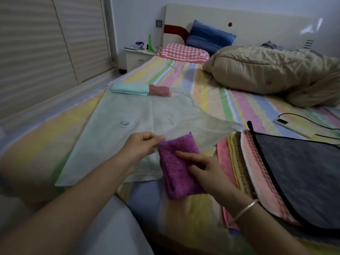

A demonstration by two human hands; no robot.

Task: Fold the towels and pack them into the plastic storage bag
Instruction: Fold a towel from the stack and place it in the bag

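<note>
Closest to me, my right hand (207, 170) is holding the folded fluffy purple towel (176, 170), with my fingers lying across the top. The thumb's hidden underneath, so I'm guessing it's pinching from below. There's a thin silver bangle (244, 210) on that wrist.

Just left of it, my left hand (141, 144) is pinching the upper lip of the translucent plastic storage bag (128, 107) and lifting it so the mouth's gaping a bit. The hands are close together but not touching. The towel's front edge is sitting right at the opening, not properly inside.

So I'm reckoning this is the packing step for this one: folding's done and it's going in. The next move needs the left hand holding that flimsy lip up while the right is sliding the towel in flat and deep, without the fold flopping open or snagging on the plastic.

Right beside that, a fanned pile of unfolded towels (237, 162) is waiting, with a dark grey cloth with black edging (294, 172) on top, so there's lots left.

Further up, the bag is lying flat on the striped pastel bedsheet (211, 100), white round valve (123, 123) facing up. At its far end a folded mint-green towel (128, 88) and a folded reddish-pink towel (160, 90) are sitting side by side, seemingly inside already. Beyond that there's a rumpled beige quilt (266, 70).
</note>
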